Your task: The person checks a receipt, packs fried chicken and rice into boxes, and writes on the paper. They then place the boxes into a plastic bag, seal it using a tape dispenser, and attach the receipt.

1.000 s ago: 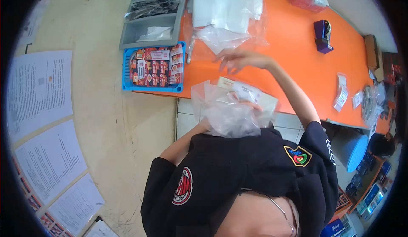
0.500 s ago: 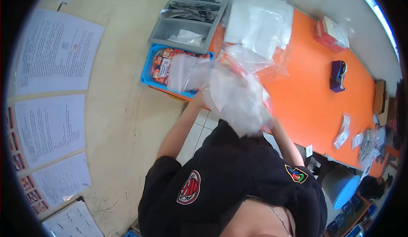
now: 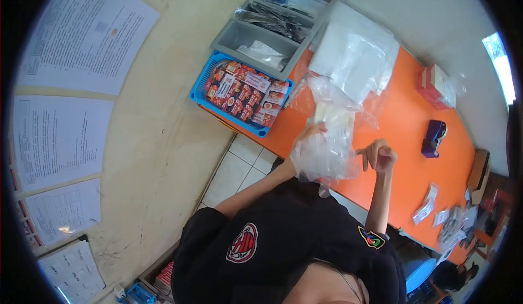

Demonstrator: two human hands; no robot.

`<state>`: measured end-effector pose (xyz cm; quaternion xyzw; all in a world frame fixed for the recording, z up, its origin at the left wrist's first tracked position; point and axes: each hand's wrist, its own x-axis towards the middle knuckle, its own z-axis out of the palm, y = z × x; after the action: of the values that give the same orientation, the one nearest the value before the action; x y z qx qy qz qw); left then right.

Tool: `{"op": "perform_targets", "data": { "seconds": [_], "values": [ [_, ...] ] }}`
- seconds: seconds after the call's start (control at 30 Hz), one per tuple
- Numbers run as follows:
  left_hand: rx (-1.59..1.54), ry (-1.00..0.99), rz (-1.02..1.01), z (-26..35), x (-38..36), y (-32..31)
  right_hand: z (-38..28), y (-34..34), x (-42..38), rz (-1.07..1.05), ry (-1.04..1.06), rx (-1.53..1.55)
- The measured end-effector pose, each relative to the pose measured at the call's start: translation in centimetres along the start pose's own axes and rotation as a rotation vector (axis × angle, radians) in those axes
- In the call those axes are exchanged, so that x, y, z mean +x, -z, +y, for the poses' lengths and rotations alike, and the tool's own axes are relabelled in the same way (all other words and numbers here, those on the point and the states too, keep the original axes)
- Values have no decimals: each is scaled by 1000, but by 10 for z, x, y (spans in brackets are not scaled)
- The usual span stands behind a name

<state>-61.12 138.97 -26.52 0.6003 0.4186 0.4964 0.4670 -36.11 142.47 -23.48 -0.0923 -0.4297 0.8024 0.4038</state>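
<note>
My left hand (image 3: 308,134) is closed around the side of a clear plastic bag (image 3: 329,157) with pale, flat contents. The bag is held over the front edge of the orange table, and its lower part hangs crumpled and hides some of my fingers. Just right of the bag is my right hand (image 3: 381,155), apart from it, index finger stretched toward the bag and the other fingers partly bent. A blue basket (image 3: 197,83) with red printed packets (image 3: 248,94) stands left of the bag. Beyond the bag lies a stack of white plastic bags (image 3: 351,53).
A grey divided tray (image 3: 229,41) holds wrapped items behind the basket. On the orange table (image 3: 397,187) are a tape dispenser (image 3: 434,139), a red and white box (image 3: 436,87) and several small packets (image 3: 426,203). A wall with printed sheets (image 3: 60,140) runs along the left.
The blurred bag has steadied, and stays in my left hand. My right hand has moved off it and up to the right. The basket's red packets, partly covered before, now show.
</note>
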Motion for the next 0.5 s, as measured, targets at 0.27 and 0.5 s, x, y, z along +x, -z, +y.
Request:
{"op": "perform_targets", "data": {
  "seconds": [0.27, 0.5],
  "values": [
    [-176, 556, -438, -53, 2, 21, 41, -3, 266, 25, -28, -1902],
    [74, -118, -759, -94, 13, -30, 135, 58, 351, -406, -478, -2348]
  ]
}}
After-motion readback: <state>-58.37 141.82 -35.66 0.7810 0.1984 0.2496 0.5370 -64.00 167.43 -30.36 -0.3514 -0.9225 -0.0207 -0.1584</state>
